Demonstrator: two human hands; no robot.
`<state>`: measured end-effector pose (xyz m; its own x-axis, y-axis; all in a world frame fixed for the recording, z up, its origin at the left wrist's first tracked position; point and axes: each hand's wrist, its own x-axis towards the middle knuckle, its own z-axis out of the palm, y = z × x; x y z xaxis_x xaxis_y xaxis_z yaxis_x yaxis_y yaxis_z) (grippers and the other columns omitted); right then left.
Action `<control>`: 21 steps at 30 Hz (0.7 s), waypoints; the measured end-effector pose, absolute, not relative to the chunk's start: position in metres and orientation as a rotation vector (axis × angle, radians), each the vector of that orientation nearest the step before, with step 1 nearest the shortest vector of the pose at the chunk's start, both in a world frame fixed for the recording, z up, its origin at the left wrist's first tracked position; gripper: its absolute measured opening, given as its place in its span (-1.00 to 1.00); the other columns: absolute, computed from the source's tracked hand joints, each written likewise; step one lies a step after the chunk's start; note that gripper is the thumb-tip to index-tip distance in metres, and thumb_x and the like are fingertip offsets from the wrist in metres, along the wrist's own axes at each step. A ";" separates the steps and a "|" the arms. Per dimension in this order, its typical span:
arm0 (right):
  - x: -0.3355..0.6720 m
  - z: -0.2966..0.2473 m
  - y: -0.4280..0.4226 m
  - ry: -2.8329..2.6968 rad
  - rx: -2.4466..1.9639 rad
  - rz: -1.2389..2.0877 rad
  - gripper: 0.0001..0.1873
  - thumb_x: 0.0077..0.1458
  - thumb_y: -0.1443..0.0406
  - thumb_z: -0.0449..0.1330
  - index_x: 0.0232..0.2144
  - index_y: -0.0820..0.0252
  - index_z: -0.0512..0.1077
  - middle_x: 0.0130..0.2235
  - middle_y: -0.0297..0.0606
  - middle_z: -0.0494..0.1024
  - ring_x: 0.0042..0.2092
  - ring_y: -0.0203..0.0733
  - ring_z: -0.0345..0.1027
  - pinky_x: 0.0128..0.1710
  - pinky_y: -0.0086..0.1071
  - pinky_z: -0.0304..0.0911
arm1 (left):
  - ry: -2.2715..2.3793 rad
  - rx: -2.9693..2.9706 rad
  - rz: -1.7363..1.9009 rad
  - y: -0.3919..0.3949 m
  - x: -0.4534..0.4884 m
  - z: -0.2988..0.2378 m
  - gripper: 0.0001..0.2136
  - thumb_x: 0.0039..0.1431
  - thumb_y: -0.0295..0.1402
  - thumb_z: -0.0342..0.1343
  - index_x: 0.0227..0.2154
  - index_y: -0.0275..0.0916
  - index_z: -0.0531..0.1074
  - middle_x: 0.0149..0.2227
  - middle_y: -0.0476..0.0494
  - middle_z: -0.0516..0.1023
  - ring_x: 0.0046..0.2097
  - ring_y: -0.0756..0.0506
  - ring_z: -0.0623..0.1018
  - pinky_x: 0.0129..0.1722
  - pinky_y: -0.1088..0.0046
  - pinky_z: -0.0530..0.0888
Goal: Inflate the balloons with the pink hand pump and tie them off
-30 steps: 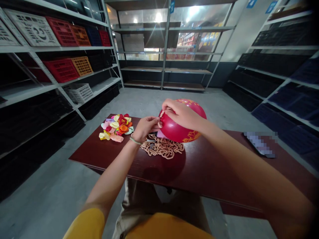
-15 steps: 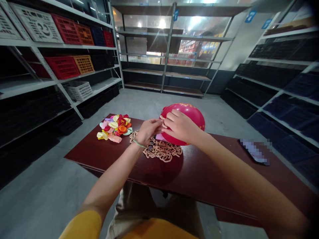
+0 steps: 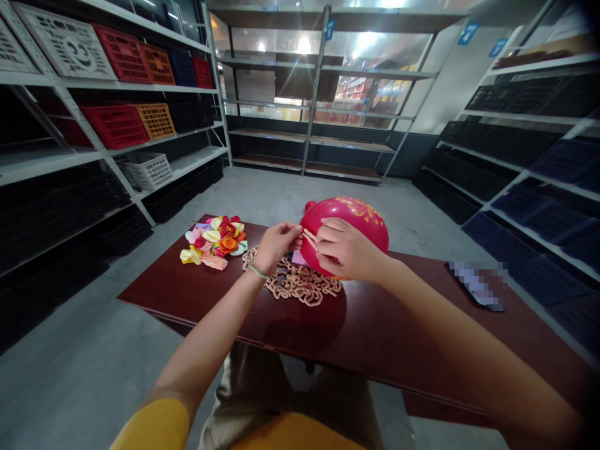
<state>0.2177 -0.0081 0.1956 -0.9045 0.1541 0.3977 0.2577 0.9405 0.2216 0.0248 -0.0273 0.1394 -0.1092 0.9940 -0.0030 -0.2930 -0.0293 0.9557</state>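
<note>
A short doubled stretch of beige cord (image 3: 309, 237) runs between my two hands. My left hand (image 3: 277, 245) is closed in a pinch at the cord's left end. At the other end my right hand (image 3: 345, 247) is closed too, its fingers curled round the cord. Right behind the hands is an inflated red balloon (image 3: 363, 215) with gold print; I cannot tell whether the cord is tied to it. Below them a tangled heap of the same beige cord (image 3: 304, 284) lies on the dark red table (image 3: 210, 312).
Several uninflated coloured balloons (image 3: 218, 240) lie piled at the table's left. A phone-like flat object (image 3: 475, 284), partly blurred out, lies on the right. Metal shelves (image 3: 323, 94) stand beyond the table, with crates (image 3: 115, 125) on the left and dark bins (image 3: 520, 187) on the right.
My right hand has moved a little right and down, away from the left, and more cord shows between them. The balloon has turned, showing more gold print.
</note>
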 end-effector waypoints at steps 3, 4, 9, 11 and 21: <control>0.225 0.198 -0.003 -2.622 -0.374 -0.231 -0.71 0.16 0.36 0.01 -0.58 0.10 0.32 -0.40 -0.28 0.35 -0.27 -0.18 0.18 -0.12 -0.24 0.21 | 0.995 1.010 1.470 -0.030 0.029 0.136 -0.78 0.05 -0.24 0.29 -0.39 -0.32 0.48 -0.47 -0.06 0.51 -0.50 0.06 0.47 -0.46 0.54 0.46; 0.228 0.199 -0.001 -2.585 -0.391 -0.194 -0.72 0.14 0.37 0.02 -0.60 0.11 0.29 -0.40 -0.28 0.35 -0.27 -0.18 0.19 -0.14 -0.24 0.22 | 0.968 1.035 1.487 -0.031 0.030 0.136 -0.78 0.06 -0.25 0.28 -0.36 -0.32 0.49 -0.47 -0.04 0.50 -0.51 0.07 0.45 -0.49 0.55 0.43; 0.239 0.199 0.008 -2.431 -0.367 -0.223 -0.78 0.06 0.41 0.09 -0.59 0.12 0.26 -0.36 -0.28 0.35 -0.21 -0.15 0.26 -0.15 -0.19 0.27 | 0.864 1.148 1.388 -0.041 0.029 0.144 -0.74 0.12 -0.37 0.16 -0.12 -0.26 0.52 -0.54 0.04 0.42 -0.56 0.11 0.36 -0.55 0.60 0.31; 0.241 0.197 0.010 -2.386 -0.352 -0.296 -0.80 0.05 0.43 0.10 -0.57 0.12 0.28 -0.34 -0.26 0.36 -0.16 -0.12 0.29 -0.12 -0.16 0.29 | 0.863 1.185 1.233 -0.044 0.025 0.150 -0.67 0.12 -0.42 0.12 -0.03 -0.23 0.52 -0.57 0.05 0.40 -0.59 0.11 0.33 -0.59 0.61 0.26; 0.241 0.193 0.010 -2.382 -0.355 -0.251 -0.82 0.13 0.42 0.08 -0.50 0.13 0.30 -0.27 -0.23 0.40 -0.10 -0.11 0.32 -0.07 -0.16 0.31 | 0.817 1.058 0.941 -0.052 0.017 0.160 -0.84 0.10 -0.41 0.20 -0.23 -0.26 0.55 -0.58 0.03 0.38 -0.59 0.14 0.30 -0.61 0.66 0.23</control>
